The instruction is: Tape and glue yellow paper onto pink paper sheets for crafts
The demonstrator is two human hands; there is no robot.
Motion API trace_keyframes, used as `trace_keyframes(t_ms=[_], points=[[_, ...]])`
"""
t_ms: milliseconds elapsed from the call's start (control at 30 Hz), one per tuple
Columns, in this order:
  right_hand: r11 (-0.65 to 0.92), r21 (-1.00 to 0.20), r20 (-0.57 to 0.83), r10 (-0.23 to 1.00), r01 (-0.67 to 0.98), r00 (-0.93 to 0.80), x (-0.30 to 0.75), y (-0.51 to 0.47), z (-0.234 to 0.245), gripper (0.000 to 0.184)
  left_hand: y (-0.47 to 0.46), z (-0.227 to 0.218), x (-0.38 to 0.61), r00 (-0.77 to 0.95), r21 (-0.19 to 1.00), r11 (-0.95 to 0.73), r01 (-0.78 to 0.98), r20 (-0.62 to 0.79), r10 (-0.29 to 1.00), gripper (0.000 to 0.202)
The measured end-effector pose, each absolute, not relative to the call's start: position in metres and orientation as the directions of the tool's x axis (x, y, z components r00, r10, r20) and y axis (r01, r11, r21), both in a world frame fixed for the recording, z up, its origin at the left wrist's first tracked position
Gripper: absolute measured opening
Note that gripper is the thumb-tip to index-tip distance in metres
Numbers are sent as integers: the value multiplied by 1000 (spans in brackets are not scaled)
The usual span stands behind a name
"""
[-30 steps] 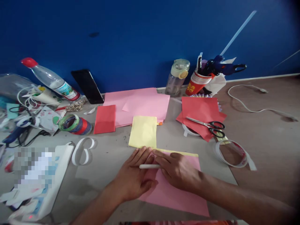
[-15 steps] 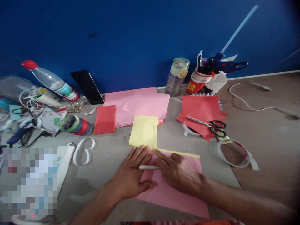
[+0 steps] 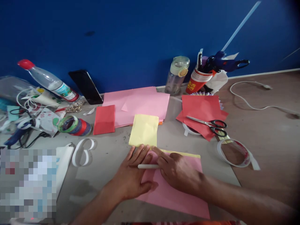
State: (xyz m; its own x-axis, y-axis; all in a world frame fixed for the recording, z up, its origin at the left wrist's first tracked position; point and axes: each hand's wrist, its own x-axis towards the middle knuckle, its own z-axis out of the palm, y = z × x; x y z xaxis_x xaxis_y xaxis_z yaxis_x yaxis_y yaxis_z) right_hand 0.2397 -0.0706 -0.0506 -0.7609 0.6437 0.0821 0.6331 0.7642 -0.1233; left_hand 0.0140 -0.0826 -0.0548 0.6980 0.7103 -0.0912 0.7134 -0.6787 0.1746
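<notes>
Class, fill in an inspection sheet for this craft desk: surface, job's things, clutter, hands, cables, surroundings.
Surface: grey table, dark specks on it.
Job's things: pink sheet under both hands, with a yellow edge along its far side; white stick across it; folded yellow paper just beyond.
Clutter: scissors on red paper, tape rolls, tape ring, plastic bottle, phone, red cup of tools.
Hands: left hand flat on the pink sheet, fingers under the stick; right hand covers the stick's other end, grip hidden.
Cables: white cable at right; cord tangle at left.
Surroundings: blue wall behind.
</notes>
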Motion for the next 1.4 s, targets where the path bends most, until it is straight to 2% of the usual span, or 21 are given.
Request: trace_keyframes(t_ms=[133, 300, 667, 933, 1167, 1300, 1400], points=[[762, -130, 74, 646, 635, -760, 239, -72, -49, 28, -84, -56, 13, 706, 141, -696, 704, -30, 707, 90], [728, -196, 36, 675, 657, -737, 241, -71, -50, 24, -91, -60, 7, 673, 68, -676, 734, 60, 737, 90], [736, -180, 39, 669, 653, -743, 244, -71, -53, 17, -88, -53, 4, 618, 142, -605, 783, -68, 784, 85], [745, -149, 45, 662, 650, -748, 243, -70, -49, 19, -91, -56, -9, 586, 153, -586, 795, 50, 809, 93], [761, -143, 54, 644, 632, -763, 244, -71, -48, 20, -90, -61, -27, 554, 99, -558, 824, 68, 830, 96], [737, -225, 23, 658, 638, -753, 245, -72, -52, 18, -96, -59, -37, 430, 88, -440, 894, 117, 895, 88], [648, -465, 47, 698, 603, -714, 248, -68, -50, 17, -95, -50, -32, 349, 207, -385, 899, 191, 918, 65]])
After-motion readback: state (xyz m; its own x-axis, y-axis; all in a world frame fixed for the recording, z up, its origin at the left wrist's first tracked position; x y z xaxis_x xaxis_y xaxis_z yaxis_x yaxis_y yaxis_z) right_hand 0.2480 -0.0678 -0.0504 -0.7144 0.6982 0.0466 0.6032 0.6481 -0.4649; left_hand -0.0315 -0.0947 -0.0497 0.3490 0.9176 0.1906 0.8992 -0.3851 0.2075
